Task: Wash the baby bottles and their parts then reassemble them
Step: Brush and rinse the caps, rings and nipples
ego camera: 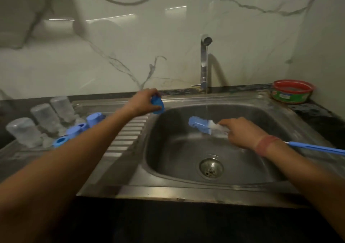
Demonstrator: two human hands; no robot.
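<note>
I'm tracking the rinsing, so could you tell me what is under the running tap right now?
A thin stream from the tap falls onto the blue bottle brush, which the right hand holds over the sink basin. The hand covers part of the brush.

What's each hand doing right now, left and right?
Left hand: grips a blue cap at the sink's left rim.
Right hand: holds the bottle brush under the running tap, fingers curled near its head.
</note>
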